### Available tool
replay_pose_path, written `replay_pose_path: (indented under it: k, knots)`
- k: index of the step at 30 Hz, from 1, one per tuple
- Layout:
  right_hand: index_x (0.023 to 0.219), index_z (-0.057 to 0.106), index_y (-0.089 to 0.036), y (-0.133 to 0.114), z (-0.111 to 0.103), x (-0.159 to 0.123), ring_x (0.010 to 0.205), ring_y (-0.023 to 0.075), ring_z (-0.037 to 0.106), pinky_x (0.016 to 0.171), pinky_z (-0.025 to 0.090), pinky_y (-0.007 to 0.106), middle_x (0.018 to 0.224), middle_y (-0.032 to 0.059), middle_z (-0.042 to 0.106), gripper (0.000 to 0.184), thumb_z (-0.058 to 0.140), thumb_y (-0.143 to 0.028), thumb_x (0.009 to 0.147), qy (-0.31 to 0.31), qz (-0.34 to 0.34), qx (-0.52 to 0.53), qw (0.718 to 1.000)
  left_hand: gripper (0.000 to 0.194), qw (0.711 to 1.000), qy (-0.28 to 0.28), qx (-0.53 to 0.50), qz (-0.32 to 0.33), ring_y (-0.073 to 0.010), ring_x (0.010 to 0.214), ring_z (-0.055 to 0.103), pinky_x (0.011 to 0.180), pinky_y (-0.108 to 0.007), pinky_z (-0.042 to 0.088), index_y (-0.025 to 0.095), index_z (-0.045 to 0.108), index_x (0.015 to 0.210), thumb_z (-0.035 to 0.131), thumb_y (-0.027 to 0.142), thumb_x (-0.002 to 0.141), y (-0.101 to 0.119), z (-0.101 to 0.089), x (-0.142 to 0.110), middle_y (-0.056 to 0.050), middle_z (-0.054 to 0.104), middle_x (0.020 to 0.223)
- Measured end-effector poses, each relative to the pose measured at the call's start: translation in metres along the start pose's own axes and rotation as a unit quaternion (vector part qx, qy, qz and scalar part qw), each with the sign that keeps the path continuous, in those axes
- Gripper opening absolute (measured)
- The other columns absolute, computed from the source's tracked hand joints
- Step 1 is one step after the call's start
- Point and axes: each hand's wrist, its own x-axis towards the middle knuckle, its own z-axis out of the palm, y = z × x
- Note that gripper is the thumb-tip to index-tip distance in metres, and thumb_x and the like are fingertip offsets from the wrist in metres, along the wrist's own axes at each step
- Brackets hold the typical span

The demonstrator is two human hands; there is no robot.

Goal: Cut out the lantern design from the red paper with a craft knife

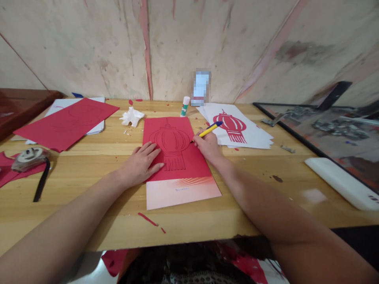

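Note:
A red sheet of paper [174,148] lies in front of me, with a lantern outlined on it in dark lines. Under it a pale pink printed sheet [183,195] shows along the near edge. My left hand [143,161] rests flat on the red paper's left side, fingers spread. On the right edge, my right hand [207,144] grips a slim yellow pen with a blue end [211,129]. Its dark tip meets the paper beside the lantern's right side. Beyond that hand, white sheets [254,136] carry a red cut-paper lantern [230,125].
A glue stick [185,106] and crumpled tissue [132,117] stand behind the paper. Left are another red sheet [71,122] and a tape measure [31,159]. A phone [201,86] leans on the wall. Right lie a white oblong object [340,183] and a black-framed panel [296,142].

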Motion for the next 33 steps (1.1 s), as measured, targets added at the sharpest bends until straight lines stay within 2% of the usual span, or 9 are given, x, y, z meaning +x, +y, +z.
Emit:
replay_pose_path:
  k: [7,16,24,33]
  knots:
    - [0.056,0.054,-0.021,-0.0022,-0.0010,-0.0003,0.053,0.0161,0.053,0.058,0.040,0.029,0.048,-0.0015,0.054,0.012,0.055,-0.025,0.068,-0.001,-0.011,-0.022,1.000,0.055,1.000,0.011,-0.012,0.004,-0.0332,0.143,0.038,0.115,-0.054,0.035,0.015,0.055,0.136,0.040,0.053,0.099,0.0001,-0.0013,-0.0003,-0.018,0.048,0.149]
    - [0.057,0.054,-0.021,-0.0020,-0.0009,0.0001,0.052,0.0158,0.052,0.059,0.041,0.029,0.047,-0.0024,0.054,0.010,0.055,-0.024,0.068,0.002,0.000,-0.024,1.000,0.056,1.000,0.003,0.000,0.005,-0.0340,0.144,0.037,0.115,-0.054,0.036,0.012,0.054,0.136,0.039,0.052,0.100,0.0009,-0.0013,-0.0001,-0.019,0.047,0.150]
    - [0.052,0.052,-0.022,-0.0035,-0.0024,-0.0018,0.054,0.0156,0.053,0.061,0.041,0.029,0.048,-0.0014,0.054,0.017,0.054,-0.025,0.068,-0.007,-0.020,-0.026,0.999,0.055,1.000,0.000,0.008,0.000,-0.0335,0.144,0.037,0.115,-0.053,0.036,0.013,0.053,0.137,0.040,0.051,0.100,0.0003,-0.0009,0.0003,-0.018,0.047,0.150]
    - [0.057,0.053,-0.022,-0.0030,-0.0011,-0.0011,0.054,0.0167,0.053,0.060,0.041,0.029,0.049,-0.0013,0.054,0.011,0.053,-0.029,0.066,-0.004,-0.007,-0.026,1.000,0.055,1.000,0.000,0.000,0.001,-0.0341,0.144,0.037,0.114,-0.054,0.036,0.012,0.053,0.137,0.040,0.050,0.100,0.0026,-0.0027,0.0001,-0.019,0.047,0.150]
